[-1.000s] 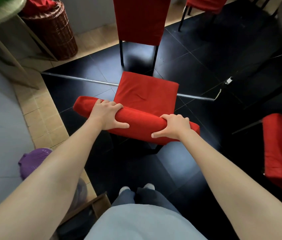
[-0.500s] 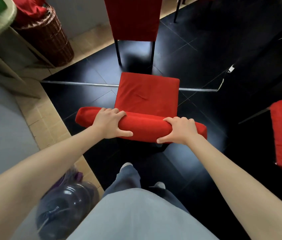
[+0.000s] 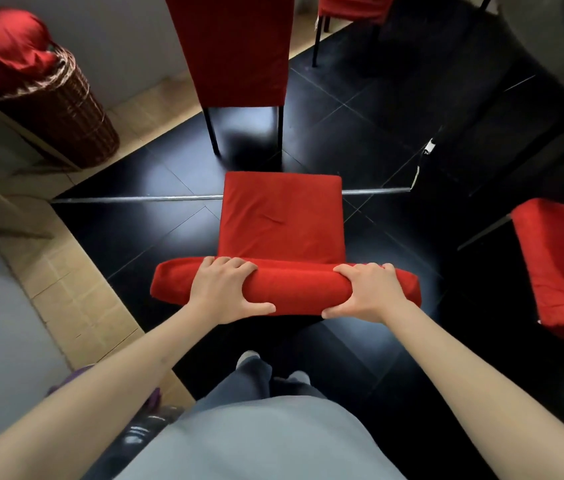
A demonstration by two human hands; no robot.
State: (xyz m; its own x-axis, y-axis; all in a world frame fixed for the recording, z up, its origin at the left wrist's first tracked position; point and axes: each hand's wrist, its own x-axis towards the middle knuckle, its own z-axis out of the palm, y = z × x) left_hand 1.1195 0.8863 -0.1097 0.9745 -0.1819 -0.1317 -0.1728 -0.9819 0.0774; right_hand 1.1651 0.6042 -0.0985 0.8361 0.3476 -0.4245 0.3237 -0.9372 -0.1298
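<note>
My left hand [image 3: 225, 289] and my right hand [image 3: 365, 292] both grab the top of the red chair back [image 3: 294, 289]. My fingers curl over its far side and my thumbs press the near side. It runs between my hands and sticks out past each. Its seat [image 3: 282, 216] lies just beyond my fingers.

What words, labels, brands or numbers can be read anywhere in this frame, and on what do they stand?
None: no readable text anywhere.
The red chair back, gripped by the left hand and the right hand, is plain cloth with no print.
The small white piece on the dark floor is too small to show any marking.
</note>
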